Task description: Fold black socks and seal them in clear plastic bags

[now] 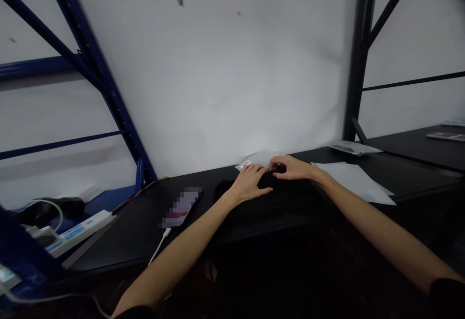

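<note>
A dark black piece that looks like folded cloth [269, 207] lies on the black tabletop in front of me; its outline is hard to make out. My left hand [249, 183] rests flat on it, fingers stretched forward and thumb apart. Just to the right, my right hand [292, 168] has its fingers curled and pinched at the far edge of the black cloth. The two hands' fingertips nearly meet. Behind them, thin white sheets or clear bags [265, 156] lie against the wall.
A phone [181, 207] on a white charging cable [160, 246] lies left of my left arm. White sheets [352, 181] are to the right. A power strip [82, 232] sits at the left by a blue rack post [109, 91]. A black post [354, 67] stands at the right.
</note>
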`<state>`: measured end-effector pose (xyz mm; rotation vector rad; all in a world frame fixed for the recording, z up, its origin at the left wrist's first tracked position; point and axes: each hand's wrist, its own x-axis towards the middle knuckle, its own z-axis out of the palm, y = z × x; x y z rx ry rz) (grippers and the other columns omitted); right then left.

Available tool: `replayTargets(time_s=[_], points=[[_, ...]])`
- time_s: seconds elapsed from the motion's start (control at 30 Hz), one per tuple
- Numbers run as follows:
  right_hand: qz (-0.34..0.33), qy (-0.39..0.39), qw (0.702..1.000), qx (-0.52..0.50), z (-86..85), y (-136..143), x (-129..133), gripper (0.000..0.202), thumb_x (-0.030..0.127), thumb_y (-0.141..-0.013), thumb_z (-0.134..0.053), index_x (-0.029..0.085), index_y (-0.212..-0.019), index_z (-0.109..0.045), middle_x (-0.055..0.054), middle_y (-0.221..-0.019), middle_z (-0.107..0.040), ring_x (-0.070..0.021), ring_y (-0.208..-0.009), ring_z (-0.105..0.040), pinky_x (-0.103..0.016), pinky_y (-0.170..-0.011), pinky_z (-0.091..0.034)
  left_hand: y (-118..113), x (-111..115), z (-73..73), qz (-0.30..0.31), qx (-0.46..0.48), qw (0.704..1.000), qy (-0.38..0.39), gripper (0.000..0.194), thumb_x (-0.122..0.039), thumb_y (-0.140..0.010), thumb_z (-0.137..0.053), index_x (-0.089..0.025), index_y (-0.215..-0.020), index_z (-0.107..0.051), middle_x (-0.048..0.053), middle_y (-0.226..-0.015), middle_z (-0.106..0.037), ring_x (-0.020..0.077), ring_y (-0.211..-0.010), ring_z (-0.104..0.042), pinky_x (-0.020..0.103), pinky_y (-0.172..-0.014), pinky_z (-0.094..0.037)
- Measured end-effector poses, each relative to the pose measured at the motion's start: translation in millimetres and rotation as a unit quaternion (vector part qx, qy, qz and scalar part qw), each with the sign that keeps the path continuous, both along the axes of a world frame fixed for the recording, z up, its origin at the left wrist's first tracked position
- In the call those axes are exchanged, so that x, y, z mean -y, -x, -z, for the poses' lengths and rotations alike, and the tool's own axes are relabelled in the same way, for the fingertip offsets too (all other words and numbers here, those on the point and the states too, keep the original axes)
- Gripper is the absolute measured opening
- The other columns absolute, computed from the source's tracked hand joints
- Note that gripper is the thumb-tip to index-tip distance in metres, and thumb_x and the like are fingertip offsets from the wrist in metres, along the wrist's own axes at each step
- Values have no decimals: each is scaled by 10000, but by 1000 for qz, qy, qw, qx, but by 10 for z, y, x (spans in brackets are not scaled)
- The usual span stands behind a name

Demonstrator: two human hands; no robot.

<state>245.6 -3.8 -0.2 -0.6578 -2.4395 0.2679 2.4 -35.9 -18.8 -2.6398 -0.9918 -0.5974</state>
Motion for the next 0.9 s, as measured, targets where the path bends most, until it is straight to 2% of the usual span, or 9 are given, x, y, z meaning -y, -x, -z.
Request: replayTargets(time_s=[0.13, 0.3, 0.47, 0.67, 0.9], points=[[4, 34, 999, -7, -5, -8, 4, 152, 227, -785, -622, 215, -933, -654, -31, -908, -697, -183, -771, -599, -328, -718, -489, -64, -30, 67, -12, -24, 999, -35, 563, -479, -875, -713, -226, -1353, -559, 99, -1315, -603, 310, -1247, -530, 480, -1145, -339], [11, 75, 997, -20, -6, -17, -2, 159, 295, -799, -644, 206, -928, -671, -35, -909, -702, -177, -762, -595, -325, -723, -483, -132, -16, 66, -46, -62, 994, -77, 483, -349, -860, -717, -200, -1300, -584, 100, -1250, -637, 307, -1189, -559, 468, -1114, -351], [4, 103, 995, -15, -13, -20, -1, 195, 370, -855, -640, 194, -928, -684, -32, -868, -685, -161, -720, -551, -309, -688, -453, -143, -16, 51, -51, -99, 990, -91, 433, -333, -866, -717, -186, -1256, -599, 94, -1215, -656, 291, -1169, -577, 439, -1095, -358], [8, 130, 991, 14, -49, -65, 2, 362, 539, -900, -614, 205, -956, -741, -23, -810, -663, -173, -734, -522, -306, -668, -394, -148, -50, 50, -38, -120, 989, -82, 442, -336, -890, -711, -188, -1289, -592, 88, -1257, -655, 283, -1174, -593, 412, -1054, -391], [40, 94, 994, -40, -60, -57, 9, 433, 575, -951, -547, 199, -815, -715, -23, -780, -667, -175, -717, -534, -319, -683, -383, -262, 33, 34, -41, -148, 982, -109, 397, -262, -866, -732, -149, -1228, -614, 127, -1210, -664, 298, -1133, -616, 415, -1019, -415]])
